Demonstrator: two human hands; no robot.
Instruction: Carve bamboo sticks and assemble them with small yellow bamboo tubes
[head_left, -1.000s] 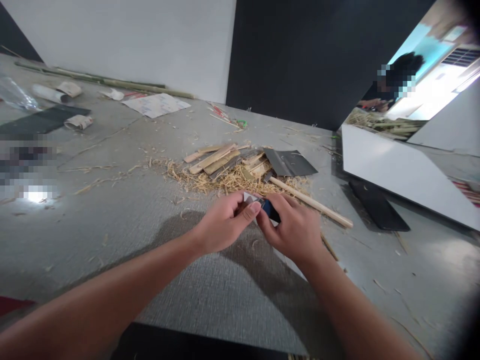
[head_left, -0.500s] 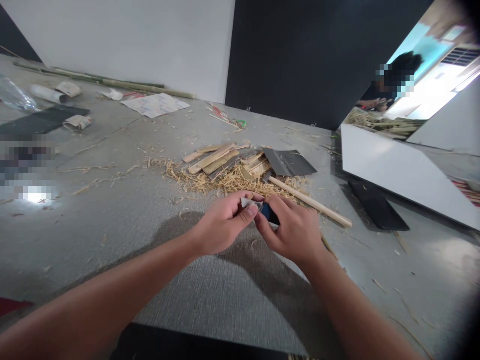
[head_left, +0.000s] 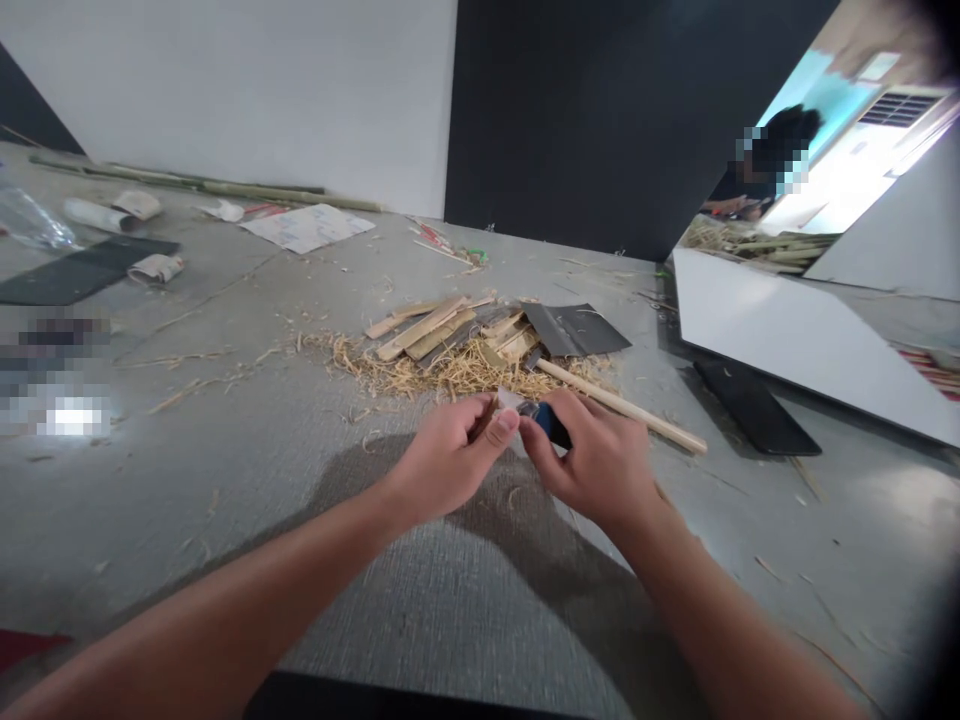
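Observation:
My left hand (head_left: 442, 462) and my right hand (head_left: 600, 462) meet over the grey floor, both closed around one small object (head_left: 541, 418) with a blue-black body and a pale, light end. The left thumb presses on its pale end; the right fingers wrap the dark part. Just beyond the hands lies a pile of bamboo strips and shavings (head_left: 450, 345), and a long pale wooden stick (head_left: 622, 405) runs out to the right from behind my right hand.
A dark sandpaper sheet (head_left: 577, 328) lies by the pile. A white box (head_left: 795, 335) holding bamboo scraps stands at right, with another person behind it and a black flat slab (head_left: 754, 405) in front. Papers, paper rolls and bamboo poles (head_left: 210, 185) lie along the far wall.
The view has shifted slightly, so the hands sit a little lower in the picture. Both hands keep their hold on the small object; the left thumb has shifted slightly on its pale end.

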